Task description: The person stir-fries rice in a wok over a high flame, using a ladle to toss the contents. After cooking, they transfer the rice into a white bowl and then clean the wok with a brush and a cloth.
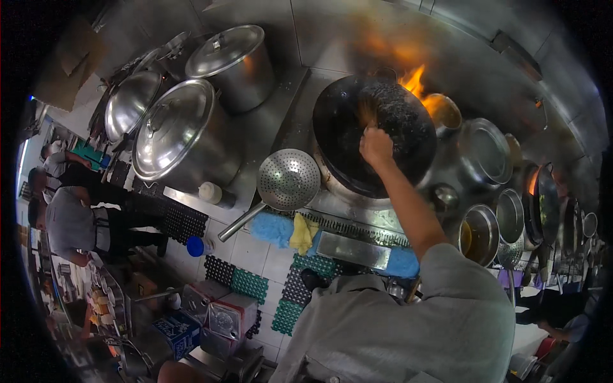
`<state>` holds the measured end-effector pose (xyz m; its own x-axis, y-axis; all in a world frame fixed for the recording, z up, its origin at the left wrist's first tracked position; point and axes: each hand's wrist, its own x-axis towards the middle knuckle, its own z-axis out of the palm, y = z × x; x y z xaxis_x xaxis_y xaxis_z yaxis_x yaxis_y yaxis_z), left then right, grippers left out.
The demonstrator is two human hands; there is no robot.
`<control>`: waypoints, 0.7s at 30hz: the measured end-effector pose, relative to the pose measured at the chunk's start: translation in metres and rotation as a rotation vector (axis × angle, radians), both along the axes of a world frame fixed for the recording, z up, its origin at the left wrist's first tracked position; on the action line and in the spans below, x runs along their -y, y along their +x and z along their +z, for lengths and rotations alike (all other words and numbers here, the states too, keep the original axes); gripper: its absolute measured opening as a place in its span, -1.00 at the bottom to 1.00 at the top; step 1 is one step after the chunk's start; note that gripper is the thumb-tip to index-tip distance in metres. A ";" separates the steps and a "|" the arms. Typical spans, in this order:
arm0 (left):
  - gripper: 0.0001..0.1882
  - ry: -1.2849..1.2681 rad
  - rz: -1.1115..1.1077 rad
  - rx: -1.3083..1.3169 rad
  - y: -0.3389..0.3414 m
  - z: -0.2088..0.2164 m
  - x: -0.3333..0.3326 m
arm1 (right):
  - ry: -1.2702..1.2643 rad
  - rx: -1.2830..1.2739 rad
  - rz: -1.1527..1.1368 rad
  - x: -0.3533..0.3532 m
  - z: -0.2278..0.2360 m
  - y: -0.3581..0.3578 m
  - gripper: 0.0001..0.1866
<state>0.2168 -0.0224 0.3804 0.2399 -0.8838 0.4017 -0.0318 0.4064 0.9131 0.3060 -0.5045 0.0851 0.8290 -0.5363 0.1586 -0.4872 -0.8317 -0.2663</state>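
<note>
My right arm, in a grey sleeve, reaches over a large black wok point(332, 150) on the stove. My right hand point(377, 147) is closed around a tan bristled brush point(367, 113); its bristles are blurred against the wok's dark inner side. Orange flames point(414, 82) rise behind the wok's far right rim. A perforated metal strainer point(289, 179) with a long handle rests left of the wok, its handle toward me. I cannot see my left hand.
Lidded steel pots point(175, 131) stand left, near a capped bottle point(211, 193). Steel bowls point(485, 153) and a pan of yellowish liquid point(479, 235) crowd the right. Blue cloths point(271, 228) and a yellow cloth point(302, 235) line the stove's front. Other people point(76, 220) stand at far left.
</note>
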 end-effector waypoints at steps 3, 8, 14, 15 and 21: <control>-0.63 -0.043 0.091 -0.055 -0.007 -0.002 -0.013 | -0.104 -0.086 0.120 -0.030 0.008 -0.030 -0.76; -0.62 -0.124 0.261 -0.143 -0.005 -0.011 -0.018 | 0.103 0.162 -0.178 0.011 0.010 0.010 -0.65; -0.64 0.287 0.719 -0.273 0.009 -0.120 0.010 | 0.174 0.359 0.132 -0.010 -0.004 0.005 -0.42; -0.66 0.440 0.842 -0.240 0.000 -0.152 0.005 | 0.149 0.221 0.238 -0.032 0.027 -0.014 -0.42; -0.75 0.649 0.913 -0.694 -0.059 -0.331 -0.035 | 0.167 0.244 -0.109 0.023 0.019 0.014 -0.43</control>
<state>0.1581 0.0129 0.0494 0.8321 -0.2789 -0.4794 0.4922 -0.0269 0.8700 0.3203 -0.5276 0.1041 0.7133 -0.6554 0.2483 -0.4760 -0.7131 -0.5147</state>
